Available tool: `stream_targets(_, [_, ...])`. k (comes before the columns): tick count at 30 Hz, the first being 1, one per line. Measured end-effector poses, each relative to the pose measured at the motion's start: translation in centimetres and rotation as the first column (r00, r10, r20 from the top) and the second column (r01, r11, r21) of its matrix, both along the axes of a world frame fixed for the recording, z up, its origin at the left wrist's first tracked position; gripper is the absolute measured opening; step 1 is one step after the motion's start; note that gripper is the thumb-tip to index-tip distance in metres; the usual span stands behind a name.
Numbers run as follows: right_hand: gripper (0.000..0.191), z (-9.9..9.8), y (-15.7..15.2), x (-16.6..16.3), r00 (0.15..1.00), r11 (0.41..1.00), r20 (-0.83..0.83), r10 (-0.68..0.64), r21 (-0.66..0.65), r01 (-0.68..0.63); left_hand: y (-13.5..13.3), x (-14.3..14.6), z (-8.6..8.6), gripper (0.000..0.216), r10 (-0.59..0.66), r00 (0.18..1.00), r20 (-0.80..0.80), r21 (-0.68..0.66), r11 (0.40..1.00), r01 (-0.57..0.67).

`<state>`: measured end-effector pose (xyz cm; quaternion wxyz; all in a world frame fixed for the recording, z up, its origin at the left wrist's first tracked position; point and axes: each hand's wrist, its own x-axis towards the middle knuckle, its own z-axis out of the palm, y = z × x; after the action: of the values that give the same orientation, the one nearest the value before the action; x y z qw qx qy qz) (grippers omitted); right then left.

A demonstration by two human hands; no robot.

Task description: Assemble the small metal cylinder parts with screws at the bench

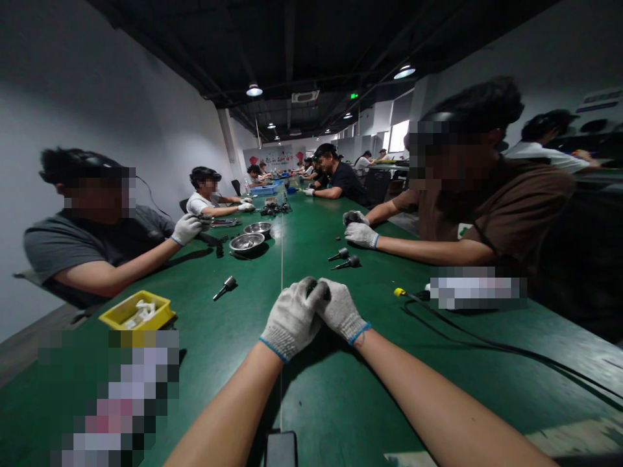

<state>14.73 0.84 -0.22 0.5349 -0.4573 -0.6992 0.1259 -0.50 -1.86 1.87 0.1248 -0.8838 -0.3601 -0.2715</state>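
Observation:
My left hand (292, 314) and my right hand (339, 308) meet above the green table (233, 363). Both wear white knitted gloves with blue cuffs and dark-stained fingertips. The fingers of each are curled and pressed against the other hand; whatever may be between them is hidden. Left of my hands lies a metal piece (225, 287) with a thick dark head and a narrow shaft. Beyond my right hand are two similar pieces, a nearer one (348, 262) and a farther one (339, 254).
A yellow tray (136, 310) with white items stands at left. Two metal bowls, a near one (246, 243) and a far one (257, 228), sit farther back. Black cables (467, 331) cross the right side. A dark box (281, 449) is at the front edge. Gloved co-workers sit along both sides.

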Motion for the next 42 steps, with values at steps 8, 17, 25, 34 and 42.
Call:
stream_targets(8, [0.023,-0.1,0.0,-0.1,0.999,1.0,-0.015,0.03,0.009,-0.029,-0.3,0.3,0.3,0.062,0.052,0.998,-0.038,-0.002,0.999,-0.052])
stream_targets(17, [0.02,-0.1,0.2,0.0,0.998,0.998,-0.03,0.055,0.007,-0.055,-0.4,0.4,0.7,0.062,0.083,0.994,-0.065,0.009,0.997,-0.082])
stream_targets(25, [0.009,0.2,0.1,0.0,0.997,0.995,-0.001,0.083,-0.051,-0.083,-0.1,0.0,0.5,0.068,0.167,0.985,-0.031,-0.02,0.986,-0.168])
stream_targets(34, [0.011,0.2,0.2,0.0,0.975,0.983,0.145,0.171,-0.09,-0.159,0.5,-1.0,1.0,0.06,0.313,0.946,0.087,0.031,0.948,-0.316])
stream_targets(42, [0.016,0.4,0.4,0.1,0.975,0.978,0.112,0.194,-0.097,-0.183,0.5,-1.0,0.8,0.06,0.315,0.948,0.042,0.034,0.948,-0.317])
